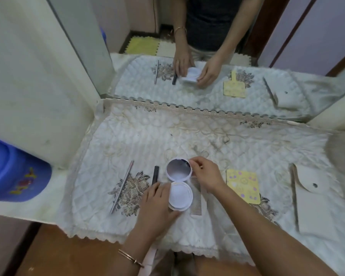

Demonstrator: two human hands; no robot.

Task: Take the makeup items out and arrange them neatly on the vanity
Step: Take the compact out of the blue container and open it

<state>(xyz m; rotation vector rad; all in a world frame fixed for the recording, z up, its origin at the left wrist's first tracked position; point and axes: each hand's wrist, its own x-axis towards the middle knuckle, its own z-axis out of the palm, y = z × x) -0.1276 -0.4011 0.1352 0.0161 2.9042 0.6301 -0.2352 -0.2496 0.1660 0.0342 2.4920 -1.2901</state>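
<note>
Compact (180, 182): round white powder case, hinged wide open over the front middle of the vanity; the raised lid shows a small round mirror, the lower half holds a white puff.
Vanity cloth (247, 148): quilted white cover with lace edging and grey flower embroidery, spread over the whole top.
Wall mirror (207, 56): stands along the back edge and reflects the arms, the compact and the laid-out items.
Blue tub (14, 172): sits low at the left, off the table.
Pouch (317, 204): flat cream case with a snap flap, lying at the right end, well apart from the compact.
Yellow card (244, 185): patterned flat piece, just right of the right wrist.
Left hand (157, 204): fingers wrapped under and around the lower half of the compact, holding it; a thin bangle on the wrist.
Right hand (205, 174): thumb and fingertips pinch the rim of the lid.
Comb (196, 196): pale fine-toothed comb lying just right of the compact, partly under the right hand.
Silver stick (122, 187): long slim metal tool lying slanted at the left.
Black pencil (155, 174): short dark stick between the silver stick and the compact, its near end hidden by the left hand.
</note>
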